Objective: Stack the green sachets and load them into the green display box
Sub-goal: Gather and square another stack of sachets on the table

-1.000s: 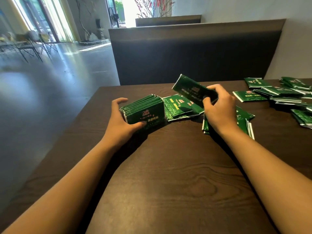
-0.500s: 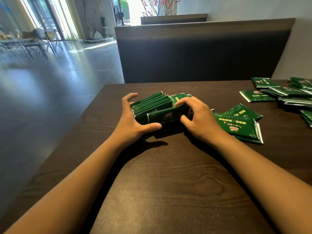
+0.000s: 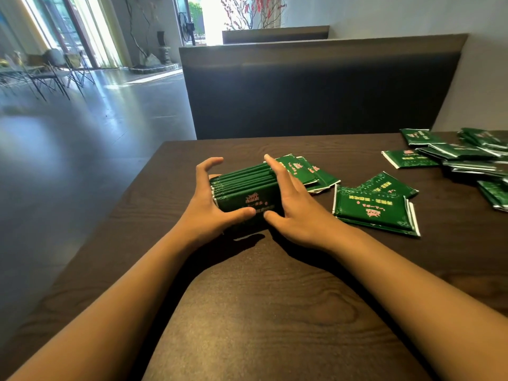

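A: While both hands bracket that stack of sachets (image 3: pixel 244 188), what does the head camera actually give you?

B: One view only. The stack stands on edge on the table (image 3: pixel 247 312), near its far left corner. The left hand (image 3: pixel 209 204) curls around the left end, thumb across the front face, fingers arched over the back. The right hand (image 3: pixel 291 207) lies with fairly straight fingers flat against the right end, thumb on the front. So one hand grips, the other presses.

A: And the rest?

B: A couple of loose sachets (image 3: pixel 310 171) lie flat just behind the right hand, a small pile (image 3: pixel 376 204) near its right, and a scattered heap (image 3: pixel 467 155) well apart at the far right edge. No green box shows anywhere.

A: What could go wrong?

B: My guess: the packets look slick, and they stand on thin edges. Squeeze unevenly, or lift with only end pressure, and the middle ones could bow out and spill. The right wrist could also drag the nearby pile.
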